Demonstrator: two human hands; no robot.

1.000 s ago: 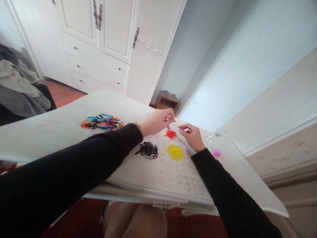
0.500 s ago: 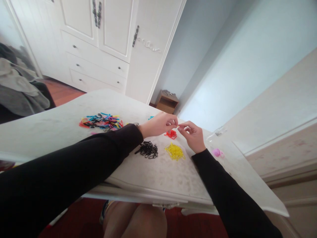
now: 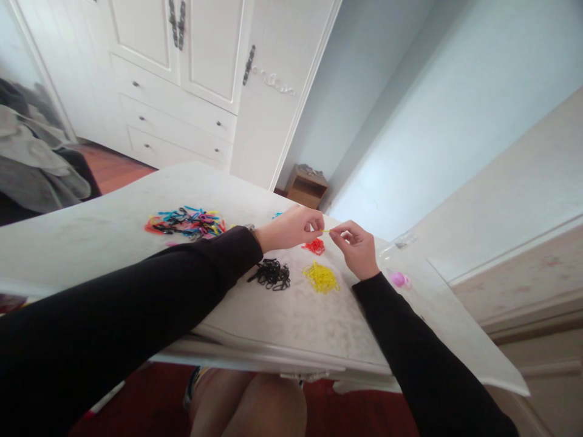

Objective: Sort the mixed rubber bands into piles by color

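Observation:
A small yellow rubber band (image 3: pixel 325 230) is stretched between the fingertips of my two hands. My left hand (image 3: pixel 298 227) pinches one end and my right hand (image 3: pixel 357 246) pinches the other. Just below them lies a red pile of rubber bands (image 3: pixel 314 246), partly behind the fingers. Nearer to me are a yellow pile of rubber bands (image 3: pixel 322 277) and a black pile of rubber bands (image 3: pixel 272 274). A mixed-colour pile of rubber bands (image 3: pixel 186 221) rests to the left, beyond my left sleeve. Some blue bands (image 3: pixel 277 215) show behind my left wrist, mostly hidden.
Everything lies on a white table (image 3: pixel 291 321). A pink roll-like object (image 3: pixel 399 280) sits to the right, near a clear plastic piece (image 3: pixel 403 241). A white wardrobe (image 3: pixel 268 121) and a small wooden cabinet (image 3: pixel 306 187) stand behind; draped clothes (image 3: pixel 36 158) are at left.
My hands have drawn slightly apart, and the yellow rubber band between them now shows as a short stretched line. The piles look the same.

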